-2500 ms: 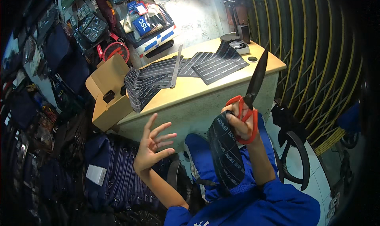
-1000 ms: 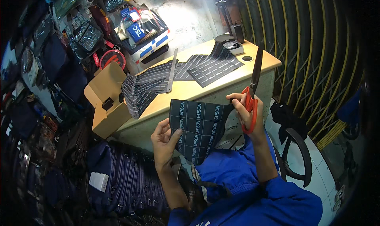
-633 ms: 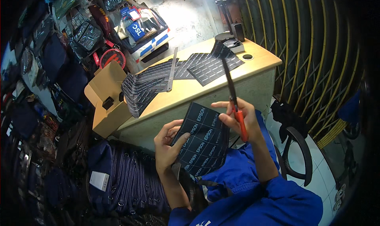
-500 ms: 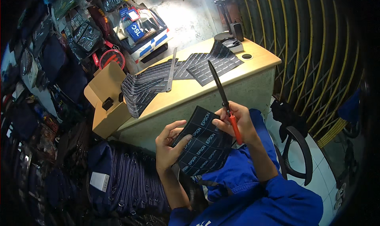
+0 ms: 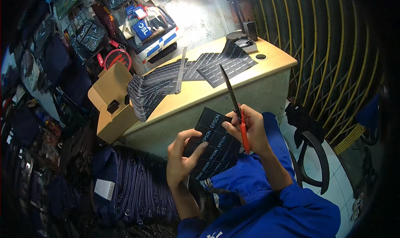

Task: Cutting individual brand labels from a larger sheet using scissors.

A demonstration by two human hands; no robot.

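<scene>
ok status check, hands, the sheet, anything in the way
Left hand grips dark printed sheet by its left side. Right hand holds red-handled scissors, tip pointing toward desk. Nothing else seen between the hands.

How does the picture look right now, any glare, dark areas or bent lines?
All in the head view: glare washes out the pale surface beyond the desk, the corners fall to black, the gate bars curve with the fisheye, and the scissors look fairly sharp.

Scissors handles [image 5: 244,139]: smooth plastic
Scissors blade [image 5: 228,87]: dark metal
Held sheet [image 5: 214,148]: smooth, mostly matt
Tabletop [image 5: 276,59]: smooth, wood-look
Ruler [image 5: 181,74]: smooth metal
Open box [image 5: 107,84]: matt cardboard
Trousers [image 5: 250,181]: matt cloth
</scene>
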